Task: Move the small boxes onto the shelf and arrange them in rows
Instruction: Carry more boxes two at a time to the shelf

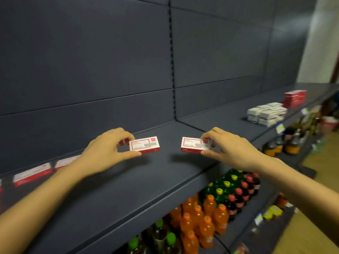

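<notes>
My left hand (pixel 108 147) pinches a small red-and-white box (pixel 146 144) by its left end, just above the dark grey shelf (pixel 128 180). A matching small box (pixel 192 145) is pinched at its right end by my right hand (pixel 227 147), a little to the right at the same height. The two boxes are apart, with a gap of bare shelf between them. Several more red-and-white boxes (pixel 33 174) lie in a row on the shelf at the far left, partly behind my left forearm.
Farther right on the shelf sit a cluster of small white boxes (pixel 266 114) and a red stack of boxes (pixel 295 98). Below the shelf stand rows of orange (pixel 201 217), green and dark drink bottles. A vertical slotted upright (pixel 172 61) splits the back panel.
</notes>
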`<action>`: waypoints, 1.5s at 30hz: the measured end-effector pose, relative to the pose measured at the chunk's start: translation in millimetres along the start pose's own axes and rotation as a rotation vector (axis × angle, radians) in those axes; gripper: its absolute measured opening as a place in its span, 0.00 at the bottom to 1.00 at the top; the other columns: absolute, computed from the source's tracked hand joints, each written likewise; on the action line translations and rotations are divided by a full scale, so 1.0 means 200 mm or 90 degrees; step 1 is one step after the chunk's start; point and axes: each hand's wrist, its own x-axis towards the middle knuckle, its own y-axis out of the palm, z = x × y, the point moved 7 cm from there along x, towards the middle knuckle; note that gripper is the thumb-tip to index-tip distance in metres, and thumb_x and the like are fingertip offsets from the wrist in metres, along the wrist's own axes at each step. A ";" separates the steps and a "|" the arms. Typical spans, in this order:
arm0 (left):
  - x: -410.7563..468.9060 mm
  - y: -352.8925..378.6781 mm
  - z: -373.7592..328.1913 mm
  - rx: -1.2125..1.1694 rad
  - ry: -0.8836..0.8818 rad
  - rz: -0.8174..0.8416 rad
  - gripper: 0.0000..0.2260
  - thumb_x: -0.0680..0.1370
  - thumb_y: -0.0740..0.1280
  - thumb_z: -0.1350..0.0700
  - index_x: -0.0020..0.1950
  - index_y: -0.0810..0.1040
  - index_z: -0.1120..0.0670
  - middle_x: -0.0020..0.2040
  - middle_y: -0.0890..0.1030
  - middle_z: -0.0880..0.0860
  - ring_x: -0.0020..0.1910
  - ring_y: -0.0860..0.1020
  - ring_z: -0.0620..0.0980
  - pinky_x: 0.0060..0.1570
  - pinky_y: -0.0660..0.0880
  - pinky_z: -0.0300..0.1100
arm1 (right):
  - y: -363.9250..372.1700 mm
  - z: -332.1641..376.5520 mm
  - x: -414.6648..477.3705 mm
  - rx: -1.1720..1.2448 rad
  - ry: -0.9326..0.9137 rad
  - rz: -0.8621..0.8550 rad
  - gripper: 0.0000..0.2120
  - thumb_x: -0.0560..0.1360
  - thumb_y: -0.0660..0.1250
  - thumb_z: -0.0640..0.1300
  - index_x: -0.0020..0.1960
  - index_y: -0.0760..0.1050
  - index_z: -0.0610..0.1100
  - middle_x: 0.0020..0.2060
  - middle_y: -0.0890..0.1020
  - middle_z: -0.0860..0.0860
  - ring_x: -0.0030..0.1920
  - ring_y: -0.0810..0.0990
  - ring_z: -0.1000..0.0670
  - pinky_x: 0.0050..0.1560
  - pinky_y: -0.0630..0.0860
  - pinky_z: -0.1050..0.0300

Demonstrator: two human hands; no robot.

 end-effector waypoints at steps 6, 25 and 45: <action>0.33 0.24 -0.50 -0.074 0.100 0.019 0.24 0.63 0.61 0.33 0.51 0.76 0.46 0.47 0.77 0.43 0.45 0.74 0.42 0.46 0.75 0.45 | -0.22 -0.51 -0.25 -0.043 0.082 -0.034 0.20 0.74 0.62 0.59 0.63 0.67 0.53 0.58 0.72 0.56 0.55 0.75 0.52 0.43 0.69 0.55; 1.20 1.05 -1.89 -0.121 0.175 -0.007 0.18 0.69 0.70 0.41 0.53 0.78 0.50 0.51 0.78 0.46 0.48 0.71 0.45 0.47 0.72 0.46 | -0.64 -1.98 -0.70 -0.083 0.215 -0.027 0.20 0.75 0.62 0.57 0.64 0.68 0.52 0.59 0.73 0.53 0.50 0.74 0.53 0.46 0.74 0.53; 2.32 1.82 -2.38 0.064 0.156 -0.021 0.19 0.72 0.64 0.38 0.55 0.76 0.50 0.54 0.79 0.49 0.55 0.73 0.48 0.53 0.65 0.43 | -0.63 -3.36 -0.19 -0.109 0.179 0.024 0.22 0.75 0.63 0.55 0.66 0.67 0.49 0.58 0.73 0.51 0.53 0.73 0.52 0.51 0.76 0.52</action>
